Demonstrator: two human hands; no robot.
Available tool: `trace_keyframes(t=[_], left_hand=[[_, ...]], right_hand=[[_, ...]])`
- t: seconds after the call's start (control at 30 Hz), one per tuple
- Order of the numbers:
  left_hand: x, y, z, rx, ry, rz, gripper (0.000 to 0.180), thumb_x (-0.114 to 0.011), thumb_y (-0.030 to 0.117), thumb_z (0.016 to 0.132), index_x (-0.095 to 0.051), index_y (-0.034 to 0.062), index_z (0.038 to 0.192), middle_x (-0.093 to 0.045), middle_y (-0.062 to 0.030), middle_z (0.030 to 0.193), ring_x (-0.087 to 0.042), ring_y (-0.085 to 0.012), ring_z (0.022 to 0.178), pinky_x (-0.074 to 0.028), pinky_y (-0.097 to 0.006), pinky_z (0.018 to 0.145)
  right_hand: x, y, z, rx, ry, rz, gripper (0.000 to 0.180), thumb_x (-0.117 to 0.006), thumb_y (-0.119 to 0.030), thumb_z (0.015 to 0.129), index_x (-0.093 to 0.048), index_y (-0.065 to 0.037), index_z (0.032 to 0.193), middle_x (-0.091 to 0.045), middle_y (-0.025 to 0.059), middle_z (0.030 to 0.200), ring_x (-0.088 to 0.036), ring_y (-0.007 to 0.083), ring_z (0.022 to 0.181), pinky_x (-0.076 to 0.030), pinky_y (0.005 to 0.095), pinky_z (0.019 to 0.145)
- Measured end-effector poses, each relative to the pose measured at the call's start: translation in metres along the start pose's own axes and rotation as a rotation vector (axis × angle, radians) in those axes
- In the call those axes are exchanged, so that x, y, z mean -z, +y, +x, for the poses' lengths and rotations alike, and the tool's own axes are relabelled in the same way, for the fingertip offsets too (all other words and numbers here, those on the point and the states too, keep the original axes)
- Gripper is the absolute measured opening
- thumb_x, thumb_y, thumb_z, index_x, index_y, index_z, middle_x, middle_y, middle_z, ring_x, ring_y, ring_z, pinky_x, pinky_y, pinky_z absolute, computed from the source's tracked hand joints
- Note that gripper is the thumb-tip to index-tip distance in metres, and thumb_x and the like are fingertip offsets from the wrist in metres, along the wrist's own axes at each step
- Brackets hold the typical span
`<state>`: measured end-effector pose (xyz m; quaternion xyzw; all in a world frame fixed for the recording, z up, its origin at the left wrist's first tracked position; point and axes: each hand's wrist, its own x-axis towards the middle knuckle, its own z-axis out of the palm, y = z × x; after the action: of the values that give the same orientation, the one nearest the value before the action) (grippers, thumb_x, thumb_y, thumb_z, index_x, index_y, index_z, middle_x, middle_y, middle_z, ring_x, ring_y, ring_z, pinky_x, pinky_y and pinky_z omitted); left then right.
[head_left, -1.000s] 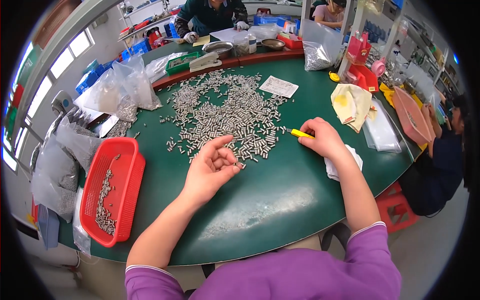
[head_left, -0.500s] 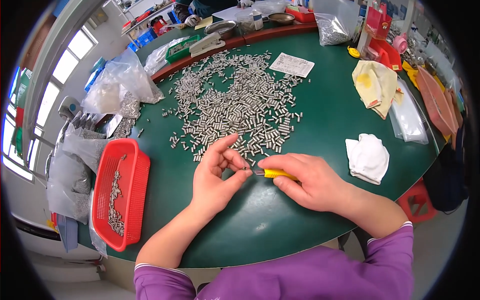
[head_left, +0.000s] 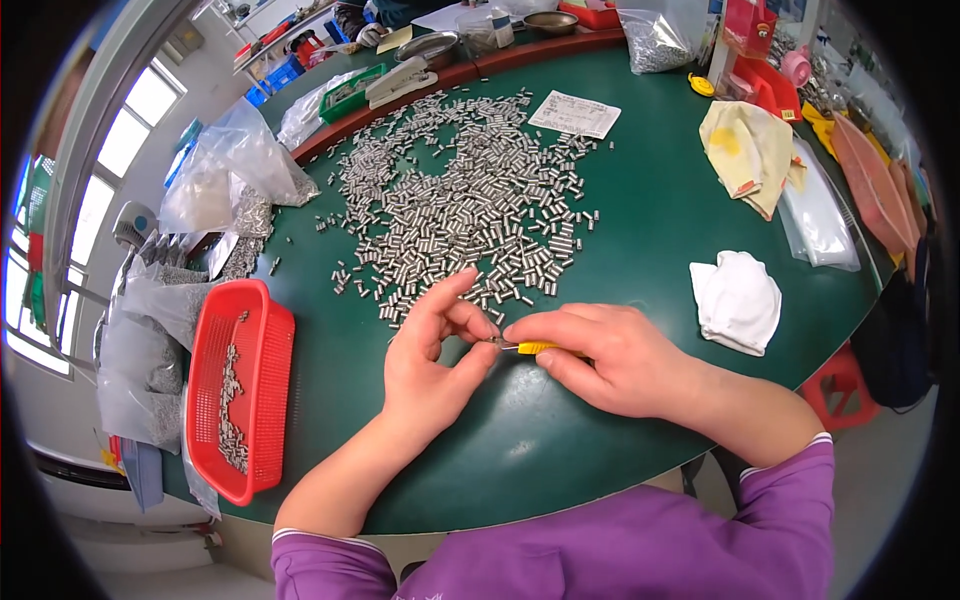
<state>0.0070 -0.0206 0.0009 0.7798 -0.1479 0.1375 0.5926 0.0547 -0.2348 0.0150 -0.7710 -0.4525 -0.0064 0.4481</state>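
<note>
My left hand (head_left: 432,350) pinches a small metal cylinder (head_left: 496,341) between thumb and fingertip; most of it is hidden by the fingers. In my right hand (head_left: 622,362) is a yellow utility knife (head_left: 538,348), its blade pointing left and meeting the cylinder. Whether the blade presses on the cylinder or enters its end, I cannot tell. Just beyond both hands spreads a large heap of short silvery metal cylinders (head_left: 450,215) across the green table (head_left: 500,440). To the left, a red plastic basket (head_left: 275,390) holds a scattering of the same small parts.
Clear bags of metal parts (head_left: 150,350) crowd the left edge. A white cloth bundle (head_left: 737,303) and cream cloth (head_left: 742,150) lie on the right. Behind the heap are a printed paper label (head_left: 574,114), a green tray (head_left: 352,92) and metal bowls (head_left: 428,46).
The knife has moved slightly left, so its blade now reaches the cylinder in my left hand. The left hand keeps its pinch; the whole view has shifted a little.
</note>
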Motion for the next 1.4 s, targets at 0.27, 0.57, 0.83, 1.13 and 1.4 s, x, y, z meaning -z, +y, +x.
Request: trace_keyframes(t=[0.27, 0.57, 0.83, 1.13, 1.4], left_hand=[[0.005, -0.002, 0.001, -0.035, -0.07, -0.02, 0.066, -0.068, -0.013, 0.078, -0.044, 0.003, 0.138, -0.064, -0.0056, 0.092, -0.063, -0.0124, 0.087, -0.053, -0.028, 0.079], [0.011, 0.001, 0.003, 0.094, -0.109, -0.066, 0.061, -0.07, -0.011, 0.079, -0.043, 0.0002, 0.133, -0.065, -0.008, 0.093, -0.064, -0.0131, 0.087, -0.054, -0.027, 0.079], [0.018, 0.002, 0.004, 0.217, -0.157, -0.195, 0.054, -0.068, -0.012, 0.08, -0.044, -0.0004, 0.127, -0.065, -0.0096, 0.095, -0.064, -0.0133, 0.087, -0.054, -0.026, 0.078], [0.025, 0.006, 0.008, 0.353, -0.217, -0.281, 0.043, -0.067, -0.011, 0.083, -0.046, -0.0002, 0.118, -0.066, -0.0116, 0.097, -0.067, -0.0153, 0.09, -0.055, -0.027, 0.08], [0.027, 0.006, 0.009, 0.402, -0.259, -0.291, 0.039, -0.065, -0.009, 0.086, -0.045, 0.0001, 0.118, -0.067, -0.0124, 0.098, -0.068, -0.0181, 0.091, -0.056, -0.028, 0.081]], right_hand=[[0.002, 0.002, 0.001, 0.02, 0.001, -0.067, 0.024, -0.06, -0.014, 0.089, -0.063, -0.014, 0.112, -0.062, 0.0069, 0.082, -0.063, 0.0277, 0.077, -0.051, 0.0396, 0.068], [0.001, 0.008, 0.001, 0.132, 0.065, -0.21, 0.029, -0.067, -0.007, 0.081, -0.067, -0.016, 0.109, -0.061, 0.0035, 0.083, -0.061, 0.0232, 0.075, -0.05, 0.0349, 0.067], [0.003, 0.007, 0.0, 0.203, 0.07, -0.349, 0.03, -0.067, -0.015, 0.08, -0.065, -0.019, 0.109, -0.055, 0.0014, 0.079, -0.059, 0.0219, 0.073, -0.047, 0.0366, 0.062], [0.004, 0.007, 0.0, 0.267, 0.061, -0.445, 0.036, -0.068, -0.015, 0.076, -0.065, -0.02, 0.112, -0.054, 0.0003, 0.081, -0.058, 0.0192, 0.074, -0.045, 0.0349, 0.062], [0.004, 0.008, -0.001, 0.286, 0.07, -0.499, 0.039, -0.069, -0.013, 0.075, -0.067, -0.023, 0.113, -0.06, -0.0008, 0.087, -0.057, 0.0182, 0.07, -0.043, 0.0327, 0.061]])
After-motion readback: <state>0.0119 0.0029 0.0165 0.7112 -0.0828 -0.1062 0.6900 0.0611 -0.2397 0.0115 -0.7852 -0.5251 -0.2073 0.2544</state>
